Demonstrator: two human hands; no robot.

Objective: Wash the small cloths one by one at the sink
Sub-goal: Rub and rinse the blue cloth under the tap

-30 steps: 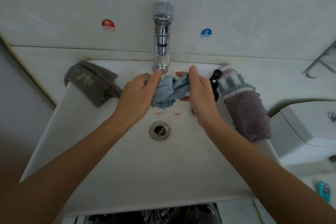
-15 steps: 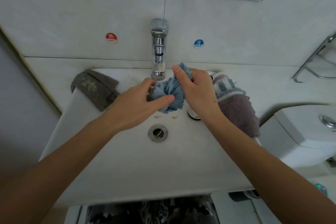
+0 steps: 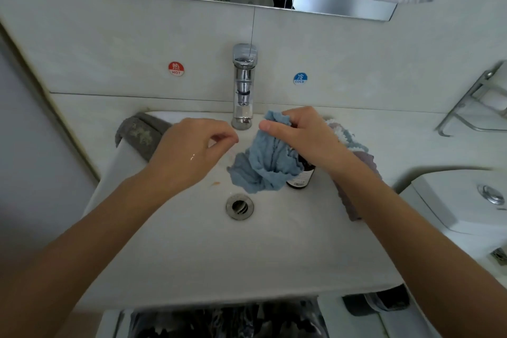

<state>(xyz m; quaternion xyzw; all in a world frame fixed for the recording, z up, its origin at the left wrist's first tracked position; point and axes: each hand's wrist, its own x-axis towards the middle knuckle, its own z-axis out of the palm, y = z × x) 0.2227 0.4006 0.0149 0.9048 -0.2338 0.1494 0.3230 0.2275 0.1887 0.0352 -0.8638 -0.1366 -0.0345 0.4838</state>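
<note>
Now blue cloth (image 3: 267,166) hangs lengthwise down from right hand (image 3: 307,136).

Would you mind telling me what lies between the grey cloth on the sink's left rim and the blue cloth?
In the head view, the left hand lies between the grey cloth and the blue cloth, holding nothing.

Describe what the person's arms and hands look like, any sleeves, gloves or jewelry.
Both forearms are bare up to the frame edge, with no sleeves in view. The left hand and right hand wear no gloves, rings or watch. A wet glint shows on the back of the left hand.
</note>
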